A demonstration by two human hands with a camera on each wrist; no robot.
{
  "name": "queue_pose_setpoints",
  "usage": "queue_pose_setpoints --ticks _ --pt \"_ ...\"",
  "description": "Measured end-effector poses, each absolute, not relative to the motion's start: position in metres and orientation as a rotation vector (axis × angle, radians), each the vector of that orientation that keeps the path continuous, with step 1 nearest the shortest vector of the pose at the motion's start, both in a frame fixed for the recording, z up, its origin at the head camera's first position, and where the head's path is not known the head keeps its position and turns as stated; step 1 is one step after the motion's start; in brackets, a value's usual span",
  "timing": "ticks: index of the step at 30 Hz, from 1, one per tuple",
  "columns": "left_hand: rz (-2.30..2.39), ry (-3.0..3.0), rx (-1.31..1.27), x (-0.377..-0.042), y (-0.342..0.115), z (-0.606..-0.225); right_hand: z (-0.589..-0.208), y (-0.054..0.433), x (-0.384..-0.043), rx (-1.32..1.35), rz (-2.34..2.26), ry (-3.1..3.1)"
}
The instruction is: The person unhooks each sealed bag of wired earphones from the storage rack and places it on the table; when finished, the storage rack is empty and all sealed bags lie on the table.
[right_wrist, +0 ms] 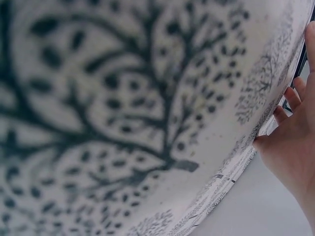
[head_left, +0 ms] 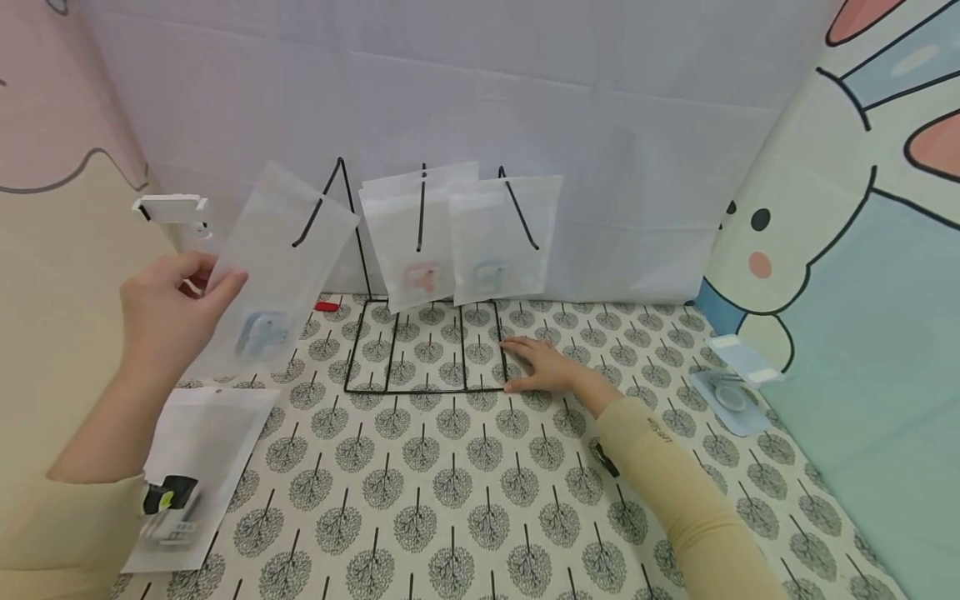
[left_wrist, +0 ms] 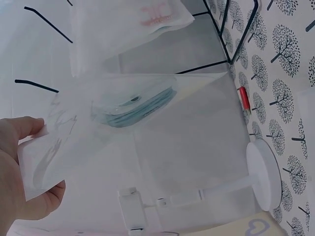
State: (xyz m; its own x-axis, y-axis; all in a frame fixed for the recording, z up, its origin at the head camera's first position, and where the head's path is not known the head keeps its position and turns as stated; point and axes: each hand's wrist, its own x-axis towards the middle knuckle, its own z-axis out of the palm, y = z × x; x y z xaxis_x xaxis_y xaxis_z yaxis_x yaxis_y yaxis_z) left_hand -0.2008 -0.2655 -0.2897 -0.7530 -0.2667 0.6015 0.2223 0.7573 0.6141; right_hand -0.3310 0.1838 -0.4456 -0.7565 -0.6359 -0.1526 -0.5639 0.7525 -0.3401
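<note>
My left hand pinches the edge of a translucent white bag between thumb and fingers. A blue item shows through the bag's lower part. The bag overlaps the left hook of a black wire rack; I cannot tell whether the hook passes through it. Two similar bags hang on the other hooks, one with a red print, one with a blue print. My right hand touches the right rod of the rack's base, its fingers stretched forward and the thumb apart.
Another white packet lies at the left on the tree-patterned cloth. A small red object lies behind the rack's left side. White stands occupy both sides, the left one's holder near my hand, the right one's base on the cloth.
</note>
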Motion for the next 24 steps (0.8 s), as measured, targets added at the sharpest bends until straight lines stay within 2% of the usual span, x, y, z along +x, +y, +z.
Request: queue_pose_setpoints --ticks 24 --pt "-0.869 -2.184 0.024 -0.158 -0.260 -0.299 -0.444 0.184 -0.332 -0.923 -0.400 2.675"
